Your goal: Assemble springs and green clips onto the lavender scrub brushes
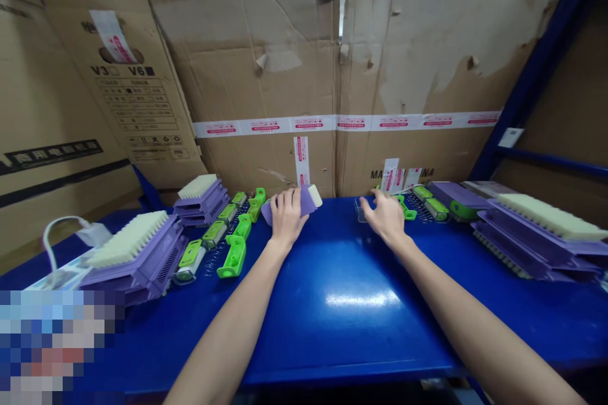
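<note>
The fingers of your left hand were closed on a purple piece, tilted, with a rounded cream end, near the far side of the blue desk. Your right hand reached a clear plastic piece, its fingers parted; whether they gripped it, I couldn't tell. Farther left lay bright green brackets.

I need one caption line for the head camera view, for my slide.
Left hand holding a purple-and-cream piece, right hand by a small clear part, above a blue table.
</note>
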### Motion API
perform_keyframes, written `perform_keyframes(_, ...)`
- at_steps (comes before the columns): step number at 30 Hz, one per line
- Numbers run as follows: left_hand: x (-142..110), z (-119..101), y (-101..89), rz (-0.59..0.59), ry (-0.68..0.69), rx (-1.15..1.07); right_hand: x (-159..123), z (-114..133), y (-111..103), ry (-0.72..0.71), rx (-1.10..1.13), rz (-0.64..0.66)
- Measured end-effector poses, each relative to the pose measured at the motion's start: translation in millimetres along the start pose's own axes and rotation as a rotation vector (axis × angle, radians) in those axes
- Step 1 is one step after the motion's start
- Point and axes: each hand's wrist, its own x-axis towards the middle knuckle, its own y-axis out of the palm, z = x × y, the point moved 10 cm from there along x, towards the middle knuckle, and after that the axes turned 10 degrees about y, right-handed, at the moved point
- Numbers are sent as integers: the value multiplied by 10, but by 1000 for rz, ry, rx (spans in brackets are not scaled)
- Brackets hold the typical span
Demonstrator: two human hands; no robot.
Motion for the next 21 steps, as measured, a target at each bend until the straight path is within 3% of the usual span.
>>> perform_keyframes(3, 5, -57, 12, 14, 31, -8, -65, 10, 253, -25, -241, 80)
perform_keyframes(6, 18, -158, 16, 26, 82, 0, -125, 75, 394, -61, -222, 196)
perform_keyframes(12, 27, -247, -17, 7, 174, -2, -348, 532, 361, -308, 375, 472)
perform_keyframes(17, 17, -390, -40, 3, 328, -74, -281, 500, 270, -143, 826, 441)
perform_keyframes(21, -14, -579, -21, 25, 465, -79, -238, 404, 342, -54, 949, 446)
